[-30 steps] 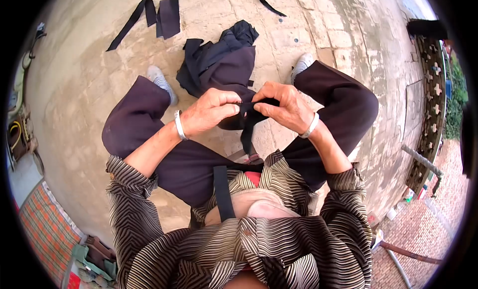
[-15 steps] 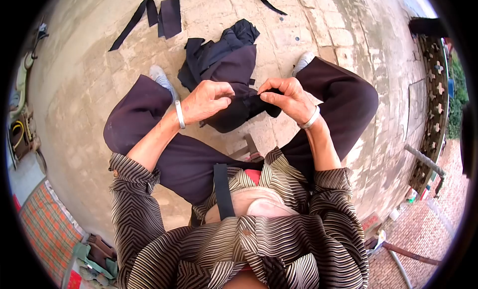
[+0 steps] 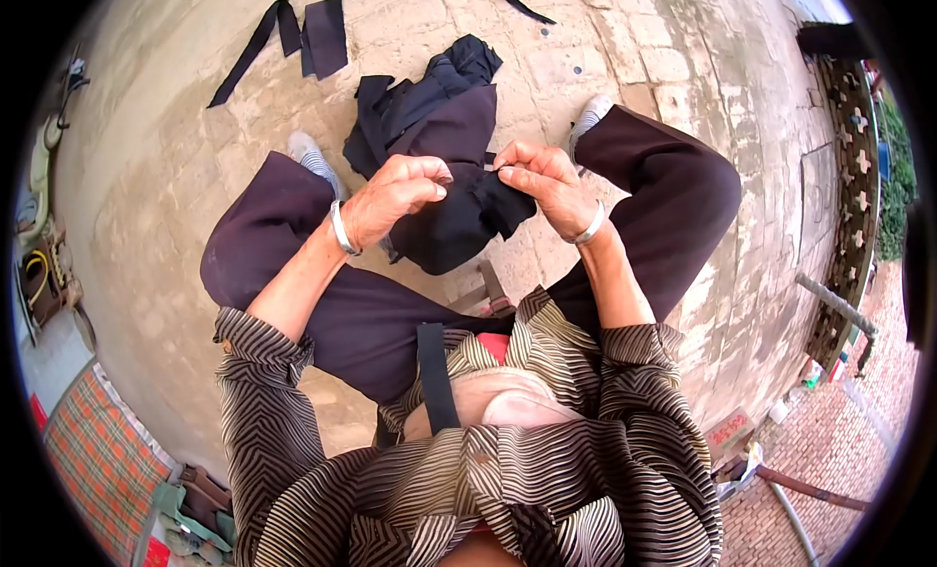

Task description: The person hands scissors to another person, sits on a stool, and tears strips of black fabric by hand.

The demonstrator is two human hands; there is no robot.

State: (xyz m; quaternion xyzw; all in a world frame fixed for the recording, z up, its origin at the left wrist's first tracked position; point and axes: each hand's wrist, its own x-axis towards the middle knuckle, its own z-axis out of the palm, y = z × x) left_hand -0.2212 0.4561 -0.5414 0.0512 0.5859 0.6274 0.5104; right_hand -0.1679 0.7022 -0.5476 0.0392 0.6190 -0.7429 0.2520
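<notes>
Presently, my right hand [image 3: 545, 184] is pinching dark cloth [image 3: 454, 225], its bulk lying between both hands, my left hand [image 3: 388, 200] pressing fingertips together, hold unclear

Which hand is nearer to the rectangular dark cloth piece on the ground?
Left. In the image, the left hand is below and slightly right of the cloth piece; the right hand, farther right.

Plaid cloth [image 3: 102, 465] lies left, brick paving [image 3: 825, 440] right.
</notes>
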